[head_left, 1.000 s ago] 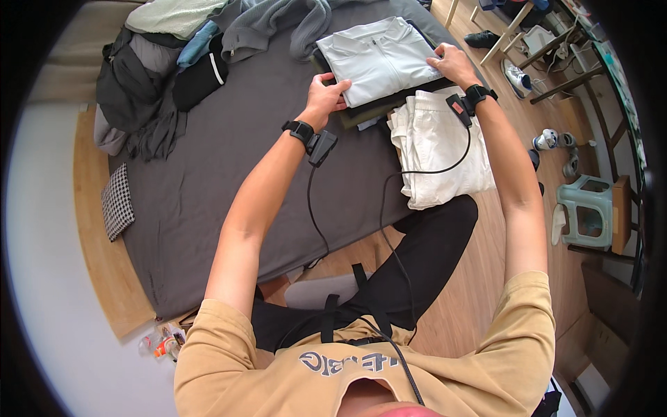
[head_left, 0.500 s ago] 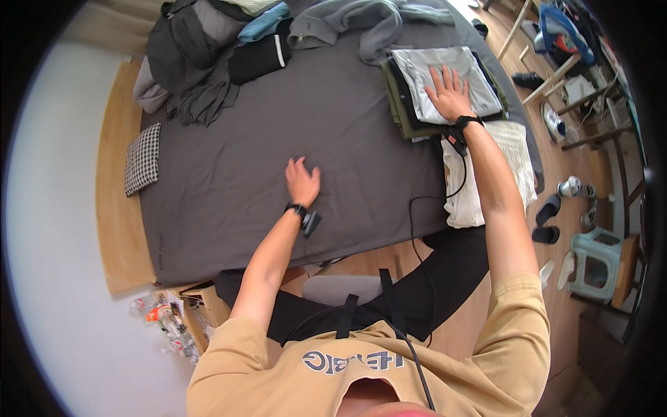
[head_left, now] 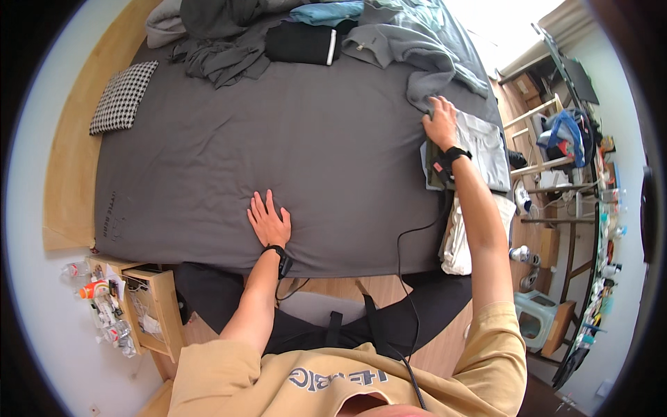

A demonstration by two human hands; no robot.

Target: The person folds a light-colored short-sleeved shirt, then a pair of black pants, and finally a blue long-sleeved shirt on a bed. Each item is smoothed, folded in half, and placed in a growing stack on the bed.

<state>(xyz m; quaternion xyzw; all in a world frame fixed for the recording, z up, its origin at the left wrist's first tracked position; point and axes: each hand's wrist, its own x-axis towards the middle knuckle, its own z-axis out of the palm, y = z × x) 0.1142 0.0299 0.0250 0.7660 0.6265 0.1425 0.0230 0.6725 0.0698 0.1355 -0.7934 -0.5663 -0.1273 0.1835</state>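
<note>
My left hand [head_left: 269,219] lies flat on the dark grey bedsheet [head_left: 333,160], fingers spread, with nothing in it. My right hand [head_left: 440,125] is at the upper left corner of a stack of folded clothes, its fingers stretched out and touching the edge. A light grey folded garment [head_left: 483,149] tops that stack, and an olive green one [head_left: 435,154] shows along its left side. Just beyond my right fingertips lies a sleeve of a crumpled grey sweater [head_left: 422,52]. A cream folded garment [head_left: 455,240] sits nearer to me, under my right forearm.
Across the far side lie a black folded garment [head_left: 299,45], a blue one [head_left: 326,12] and a dark grey heap [head_left: 222,59]. At left is a houndstooth cushion [head_left: 124,97]. A black cable [head_left: 400,257] hangs from my right wrist. A stool [head_left: 535,320] stands right of the bed.
My right hand has moved from the top of the light grey garment to the stack's upper left corner. My left hand has flattened onto the sheet nearer to me. The view has shifted.
</note>
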